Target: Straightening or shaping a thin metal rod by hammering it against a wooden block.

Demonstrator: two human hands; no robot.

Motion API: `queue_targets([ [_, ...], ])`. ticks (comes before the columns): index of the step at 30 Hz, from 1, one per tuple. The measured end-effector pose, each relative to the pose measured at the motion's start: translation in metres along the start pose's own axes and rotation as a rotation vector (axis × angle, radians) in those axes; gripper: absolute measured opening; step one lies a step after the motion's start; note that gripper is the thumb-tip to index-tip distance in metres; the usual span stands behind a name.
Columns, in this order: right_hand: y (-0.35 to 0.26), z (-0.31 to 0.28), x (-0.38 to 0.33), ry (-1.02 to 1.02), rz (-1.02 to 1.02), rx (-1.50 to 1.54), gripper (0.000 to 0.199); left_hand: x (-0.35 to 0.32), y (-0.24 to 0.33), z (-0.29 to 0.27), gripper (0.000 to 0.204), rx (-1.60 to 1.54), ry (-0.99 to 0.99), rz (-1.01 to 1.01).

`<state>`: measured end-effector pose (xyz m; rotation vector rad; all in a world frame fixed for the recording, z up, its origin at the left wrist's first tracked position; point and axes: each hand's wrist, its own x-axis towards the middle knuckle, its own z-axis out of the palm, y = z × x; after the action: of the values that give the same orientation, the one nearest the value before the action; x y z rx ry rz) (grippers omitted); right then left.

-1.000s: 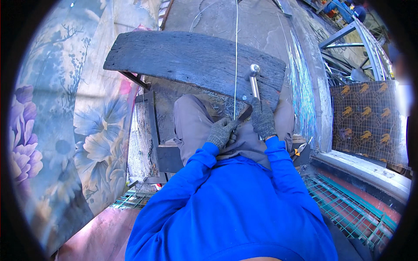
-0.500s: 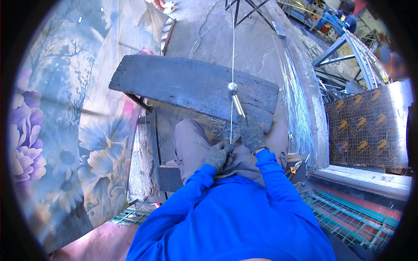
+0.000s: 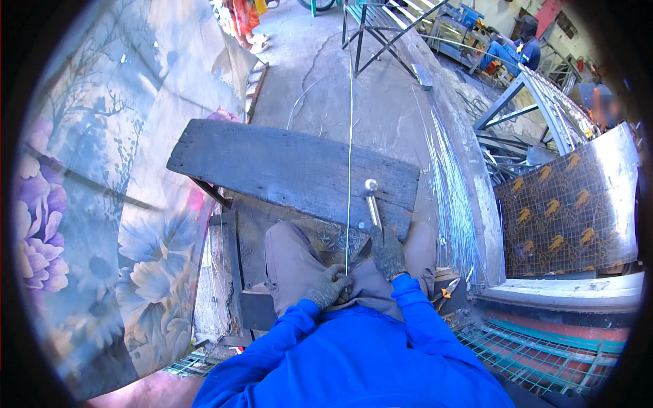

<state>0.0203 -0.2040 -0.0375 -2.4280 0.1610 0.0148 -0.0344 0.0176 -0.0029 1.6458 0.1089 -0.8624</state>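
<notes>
My left hand point(image 3: 328, 285), in a grey knit glove, is closed around the near end of a long thin metal rod point(image 3: 350, 136) at my lap. The rod runs straight away over the dark wooden plank point(image 3: 272, 160) to the far side. My right hand point(image 3: 388, 253), gloved alike, is beside my right thigh at the plank's near edge. From its fingers a shiny metal tool with a ball-shaped head point(image 3: 371, 185) points away over the plank. Its lower end is hidden in the glove.
A bundle of thin metal rods point(image 3: 451, 211) lies on the floor at the right. Orange-handled pliers point(image 3: 447, 291) rest by my right thigh. Floral cloth point(image 3: 156, 224) hangs at the left. A metal stand point(image 3: 381, 44) is ahead. Other people are at the far left and far right.
The view has tilted up, so the plank sits lower in it. The ball-headed tool has moved right, away from the rod. My hands are farther apart.
</notes>
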Motion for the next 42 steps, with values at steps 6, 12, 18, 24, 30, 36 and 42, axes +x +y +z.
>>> queue_targets([
  [6,0.021,0.033,-0.009,0.170,-0.182,-0.085,0.033,0.005,0.006,0.004,0.034,0.051,-0.043,0.019],
  [12,-0.024,0.009,-0.011,0.051,0.100,0.214,0.045,0.013,-0.010,-0.002,0.033,0.111,-0.003,-0.040],
  [18,-0.021,0.001,-0.008,0.065,0.266,0.278,0.042,0.011,0.007,-0.014,0.050,-0.022,-0.079,-0.047],
  [24,-0.023,0.001,-0.006,0.076,0.175,0.339,0.041,0.018,-0.038,-0.044,0.043,-0.468,-0.048,-0.175],
  [30,-0.034,-0.006,-0.011,0.002,0.225,0.252,0.047,-0.018,-0.011,-0.043,0.037,-0.122,0.139,-0.084],
  [36,-0.042,-0.006,-0.011,0.071,0.268,0.264,0.043,-0.013,-0.011,-0.044,0.032,-0.220,0.193,-0.047],
  [42,-0.035,-0.005,-0.008,0.042,0.220,0.244,0.039,-0.009,-0.004,-0.047,0.032,-0.110,0.132,-0.097],
])
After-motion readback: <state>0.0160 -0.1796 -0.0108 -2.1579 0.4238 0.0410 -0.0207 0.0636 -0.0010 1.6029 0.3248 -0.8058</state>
